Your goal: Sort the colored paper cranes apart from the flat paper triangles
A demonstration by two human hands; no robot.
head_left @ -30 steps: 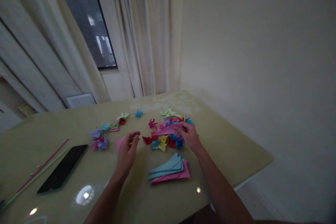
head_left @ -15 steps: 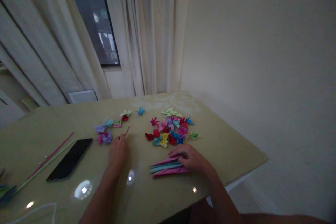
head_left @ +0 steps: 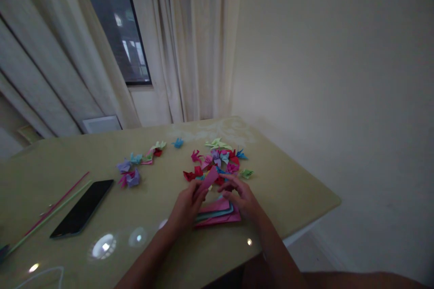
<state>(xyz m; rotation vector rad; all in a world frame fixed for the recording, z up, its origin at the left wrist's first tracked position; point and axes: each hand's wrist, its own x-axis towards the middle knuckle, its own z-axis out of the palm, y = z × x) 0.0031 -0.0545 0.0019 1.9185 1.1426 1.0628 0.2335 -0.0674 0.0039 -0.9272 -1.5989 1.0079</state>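
Note:
My left hand (head_left: 188, 201) is closed on a folded pink paper strip (head_left: 208, 179), held tilted above the table. My right hand (head_left: 242, 196) is just to the right of it, fingers bent and apart, the index fingertip close to the strip's edge; whether it touches I cannot tell. Below both hands lies a stack of folded pink and blue paper pieces (head_left: 217, 219), partly hidden by the left hand. Behind the hands sits a cluster of colourful folded paper figures (head_left: 224, 158), some of them covered by the strip and fingers.
Several more folded paper figures (head_left: 130, 176) lie in a row at the left, with a blue one (head_left: 177, 143) farther back. A black phone (head_left: 83, 207) and thin pink and green sticks (head_left: 50, 214) rest on the left side of the table (head_left: 291, 189). A wall borders its right side.
My left hand has moved right with the pink strip, from near the left figures to above the stack. My right hand has lifted off the stack toward the strip.

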